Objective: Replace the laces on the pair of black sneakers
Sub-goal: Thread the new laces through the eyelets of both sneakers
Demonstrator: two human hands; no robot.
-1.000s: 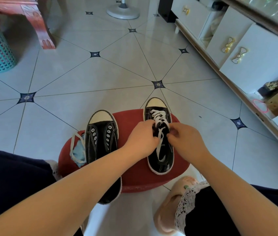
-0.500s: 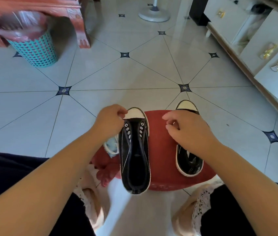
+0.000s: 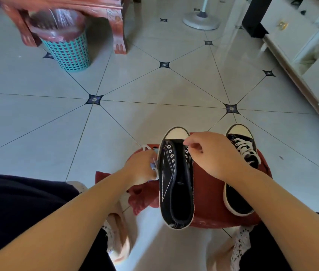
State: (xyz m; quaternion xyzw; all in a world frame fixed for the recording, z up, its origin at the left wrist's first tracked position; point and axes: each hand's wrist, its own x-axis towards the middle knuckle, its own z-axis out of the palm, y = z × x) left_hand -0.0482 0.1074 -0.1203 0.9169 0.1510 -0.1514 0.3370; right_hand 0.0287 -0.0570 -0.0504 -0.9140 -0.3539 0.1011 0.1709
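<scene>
Two black sneakers with white toe caps lie on a red stool [image 3: 209, 194]. The unlaced sneaker [image 3: 176, 178] is in the middle, its eyelets bare. The laced sneaker [image 3: 241, 153] with white laces lies to its right, partly behind my right forearm. My left hand [image 3: 143, 167] is beside the unlaced sneaker's left side and grips a bundle of white laces [image 3: 153, 165]. My right hand [image 3: 211, 153] hovers over that sneaker's right eyelet row with fingers curled; whether it pinches anything is hidden.
A teal waste basket [image 3: 66, 49] with a plastic liner stands under a red wooden table [image 3: 118, 30] at the far left. A white fan base [image 3: 201, 20] sits at the far middle. White cabinets [image 3: 311, 51] line the right. My legs and slippers flank the stool.
Both hands left the laced sneaker. The left hand went to the white laces beside the unlaced sneaker and took hold of them; the right hand moved over its eyelets. The camera swung left.
</scene>
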